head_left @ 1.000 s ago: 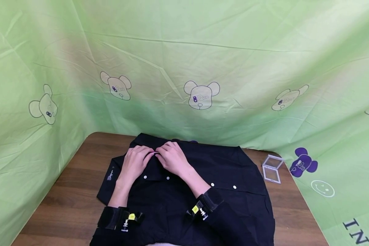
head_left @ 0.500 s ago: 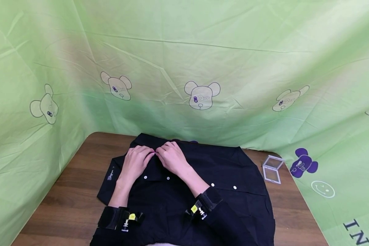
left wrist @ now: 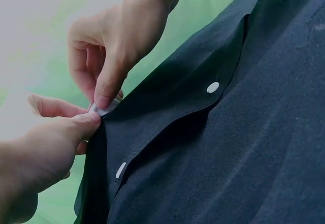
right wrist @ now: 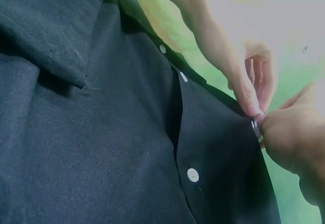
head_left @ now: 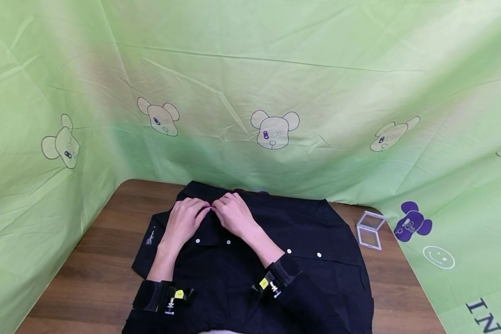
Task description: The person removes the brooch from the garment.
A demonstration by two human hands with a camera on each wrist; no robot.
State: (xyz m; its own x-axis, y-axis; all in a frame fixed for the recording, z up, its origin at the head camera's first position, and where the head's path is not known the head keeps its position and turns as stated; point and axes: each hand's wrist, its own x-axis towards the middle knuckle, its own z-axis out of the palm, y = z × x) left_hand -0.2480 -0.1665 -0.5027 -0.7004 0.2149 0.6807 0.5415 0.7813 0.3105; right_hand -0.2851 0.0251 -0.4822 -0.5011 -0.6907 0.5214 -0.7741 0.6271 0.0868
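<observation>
A black shirt [head_left: 267,222] with white buttons [head_left: 228,242] lies spread over the table. At its upper left part, my left hand [head_left: 183,220] and right hand [head_left: 234,215] meet, fingertips nearly touching. Both pinch the black cloth between thumb and fingers. A small whitish strip [left wrist: 105,110] shows between the fingertips in the left wrist view; I cannot tell what it is. The right wrist view shows the same pale piece [right wrist: 257,130] at the fold of the cloth, partly hidden by the right thumb. The shirt front sags open beside a button [right wrist: 193,174].
An open hinged case with a pale frame [head_left: 358,235] lies on the right side of the wooden table [head_left: 92,250]. Green cloth [head_left: 217,83] printed with bear heads hangs behind and at both sides. A sleeve with a small white print [head_left: 150,237] lies at the left.
Both hands keep the same pinch in the same place. The right wrist has shifted very slightly to the left.
</observation>
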